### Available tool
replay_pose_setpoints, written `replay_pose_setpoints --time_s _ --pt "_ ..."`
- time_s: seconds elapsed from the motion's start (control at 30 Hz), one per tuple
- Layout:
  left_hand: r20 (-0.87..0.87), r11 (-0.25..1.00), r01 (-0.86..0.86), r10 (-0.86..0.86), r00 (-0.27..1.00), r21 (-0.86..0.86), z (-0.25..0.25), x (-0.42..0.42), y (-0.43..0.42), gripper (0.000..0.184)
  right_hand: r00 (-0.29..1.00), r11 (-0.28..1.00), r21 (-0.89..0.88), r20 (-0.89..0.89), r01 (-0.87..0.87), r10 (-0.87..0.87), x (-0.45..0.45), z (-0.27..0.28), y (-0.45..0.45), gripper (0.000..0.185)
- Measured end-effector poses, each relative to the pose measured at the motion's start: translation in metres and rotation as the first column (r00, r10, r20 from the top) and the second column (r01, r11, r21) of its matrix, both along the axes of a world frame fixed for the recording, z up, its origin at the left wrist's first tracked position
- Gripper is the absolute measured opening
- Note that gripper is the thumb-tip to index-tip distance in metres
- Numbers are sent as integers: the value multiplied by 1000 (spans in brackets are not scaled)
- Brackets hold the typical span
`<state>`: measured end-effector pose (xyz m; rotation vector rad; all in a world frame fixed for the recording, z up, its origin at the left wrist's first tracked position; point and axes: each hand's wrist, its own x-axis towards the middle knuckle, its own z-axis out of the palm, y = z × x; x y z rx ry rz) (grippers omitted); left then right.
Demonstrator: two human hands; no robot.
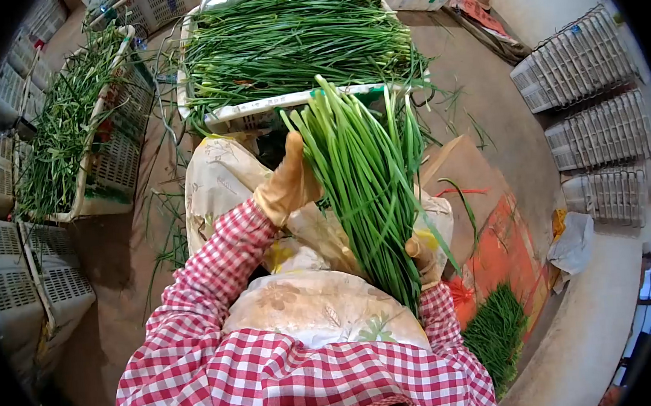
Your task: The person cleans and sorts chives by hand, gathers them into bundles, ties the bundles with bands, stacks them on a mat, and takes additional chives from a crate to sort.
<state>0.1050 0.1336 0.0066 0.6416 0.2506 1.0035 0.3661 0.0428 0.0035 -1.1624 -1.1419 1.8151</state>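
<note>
A thick bundle of garlic chives (366,192) slants across my lap, pale stem ends up toward the crate and leaf tips down by my right side. My right hand (424,260), in a tan glove, is closed around the lower, leafy part; some of its fingers are hidden behind the leaves. At the bundle's upper left side is my gloved left hand (288,179), held upright and stretched out, with its inner side facing the stems. Whether it touches them is hard to make out. Just beyond stands a white crate (258,106) heaped with more garlic chives (292,43).
To the left, another white crate (122,153) holds loose, tangled greens (60,138). Stacked crates (32,276) line the left edge, and more crates (576,65) stand along the right wall. A pile of chives (497,334) lies on the right near a red sheet (502,243).
</note>
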Motion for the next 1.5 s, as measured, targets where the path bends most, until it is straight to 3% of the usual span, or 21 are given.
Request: replay_pose_setpoints --time_s 0.07,0.3,0.4,0.47,0.53,0.57,0.6,0.67,0.73,0.83,0.87,0.93,1.0,1.03,1.1,1.23,1.27,1.3,1.37,1.43,1.5 --pt "111 999 -45 48 993 -25 -15 6 22 85 994 994 46 51 -97 94 -8 6 18 70" --pt "312 999 -52 49 949 0 -14 26 45 107 921 922 46 84 -384 380 -53 52 66 68" --pt "345 995 45 -75 936 94 -13 21 52 109 699 826 -205 451 -525 556 -51 79 83 69" --pt "341 987 78 -122 932 140 -13 19 60 107 201 676 -396 753 -622 626 -33 64 98 76" --pt "351 979 54 -122 928 197 4 18 67 103 -339 476 -707 685 -523 645 -49 100 120 79" --pt "360 978 73 -140 923 194 -2 20 70 101 -72 568 -429 837 -703 543 -40 130 131 71" --pt "368 977 92 -158 916 191 -8 21 74 99 -231 560 -488 854 -670 467 -42 153 156 65" --pt "391 969 150 -217 895 194 8 21 71 98 207 838 -167 927 -519 313 -45 212 186 73" --pt "310 972 123 -182 933 201 20 23 70 98 269 889 -100 933 -446 240 -57 227 224 76" --pt "297 977 89 -146 944 196 15 30 71 98 606 471 461 765 -752 219 -133 238 234 64" --pt "339 986 72 -120 933 152 20 30 67 93 610 475 463 761 -749 220 -142 230 232 64" --pt "257 996 77 -84 963 39 -18 20 63 88 73 238 -8 940 -971 332 -155 206 225 61" --pt "229 995 86 -73 971 -47 -24 15 64 85 -302 326 -440 867 -837 396 -185 200 213 64" --pt "281 995 99 -88 956 -24 -17 15 63 85 -200 285 -344 879 -895 434 -176 195 228 72" --pt "367 994 109 -95 926 -19 -3 15 61 88 181 503 -65 887 -862 424 -155 198 244 74" --pt "198 980 200 -195 961 -9 -24 8 76 90 71 306 -63 910 -950 409 -146 157 224 92" --pt "197 995 95 -92 976 -4 -34 14 74 83 166 510 -50 914 -859 369 -141 154 219 88" --pt "233 979 157 -183 955 126 -21 13 78 77 278 693 -10 912 -721 302 -141 158 211 85" --pt "170 994 81 -91 981 68 -7 12 71 80 578 464 458 801 -759 155 -117 157 221 65" --pt "136 993 76 -88 987 94 -13 11 73 78 452 382 493 870 -782 -197 -103 140 214 68" --pt "-96 995 -60 68 993 81 -23 6 74 80 280 286 356 920 -890 -275 -99 121 203 68"
